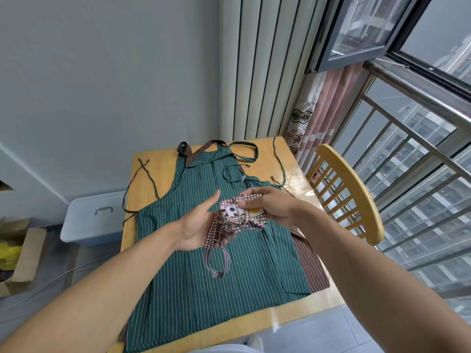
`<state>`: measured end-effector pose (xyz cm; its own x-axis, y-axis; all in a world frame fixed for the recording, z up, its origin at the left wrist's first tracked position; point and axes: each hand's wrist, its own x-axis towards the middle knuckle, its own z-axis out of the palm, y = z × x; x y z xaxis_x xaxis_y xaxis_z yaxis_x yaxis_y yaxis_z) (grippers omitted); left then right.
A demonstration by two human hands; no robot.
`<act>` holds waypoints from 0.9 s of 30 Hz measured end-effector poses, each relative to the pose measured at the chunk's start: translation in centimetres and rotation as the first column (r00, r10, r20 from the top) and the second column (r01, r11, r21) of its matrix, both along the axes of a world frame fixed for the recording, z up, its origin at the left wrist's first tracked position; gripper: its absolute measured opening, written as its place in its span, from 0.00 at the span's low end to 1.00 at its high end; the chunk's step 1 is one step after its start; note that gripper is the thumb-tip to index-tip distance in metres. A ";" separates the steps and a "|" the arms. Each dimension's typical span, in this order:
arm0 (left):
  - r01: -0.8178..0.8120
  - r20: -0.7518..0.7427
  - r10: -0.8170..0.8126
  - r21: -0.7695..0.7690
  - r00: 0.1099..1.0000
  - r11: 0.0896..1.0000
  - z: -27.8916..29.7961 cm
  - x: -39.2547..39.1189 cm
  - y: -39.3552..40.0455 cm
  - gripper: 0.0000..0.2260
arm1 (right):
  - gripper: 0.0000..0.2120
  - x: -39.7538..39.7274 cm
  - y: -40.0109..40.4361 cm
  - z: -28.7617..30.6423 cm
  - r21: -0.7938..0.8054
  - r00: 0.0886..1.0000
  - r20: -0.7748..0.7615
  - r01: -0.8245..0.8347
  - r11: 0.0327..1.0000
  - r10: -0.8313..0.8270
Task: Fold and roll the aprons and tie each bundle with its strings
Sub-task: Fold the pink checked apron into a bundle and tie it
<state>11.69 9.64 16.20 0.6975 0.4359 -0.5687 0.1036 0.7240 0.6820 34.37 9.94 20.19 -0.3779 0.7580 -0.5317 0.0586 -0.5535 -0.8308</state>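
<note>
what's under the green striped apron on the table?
A brown striped apron lies under the green striped apron, showing along its right edge and at the top; the rest is covered. Below both is the wooden table.

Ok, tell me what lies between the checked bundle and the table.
Head view: the green striped apron lies spread flat on the table, directly under the checked bundle.

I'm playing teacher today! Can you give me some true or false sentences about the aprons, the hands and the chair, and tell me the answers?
1. The green striped apron lies spread flat on the table. True.
2. The checked bundle rests on the chair. False: both hands hold it above the green apron.
3. The right hand grips the bundle. True.
4. The left hand is empty. False: a checked strap hangs from it.
5. The chair is blue. False: yellow wood.
</note>
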 end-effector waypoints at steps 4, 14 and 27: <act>-0.045 -0.073 0.051 0.080 0.996 0.996 0.7 0.5 0.0 0.28 | 0.05 0.3 0.0 0.4 -0.072 1.000 -0.017 -0.010 0.997 0.009; -0.054 -0.128 0.065 0.087 0.990 0.995 1.2 -0.1 0.4 0.14 | 0.07 1.5 -0.4 -0.5 -0.046 0.977 -0.201 -0.087 0.995 0.076; -0.025 -0.503 0.430 0.628 0.750 0.778 1.3 -1.0 2.2 0.30 | 0.06 1.7 -0.7 0.7 0.014 0.970 -0.216 -0.112 0.994 0.113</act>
<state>10.65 11.79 17.54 0.1355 0.8996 -0.4151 0.5104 0.2957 0.8075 36.08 9.28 20.85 -0.5665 0.7048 -0.4270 -0.0606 -0.5524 -0.8314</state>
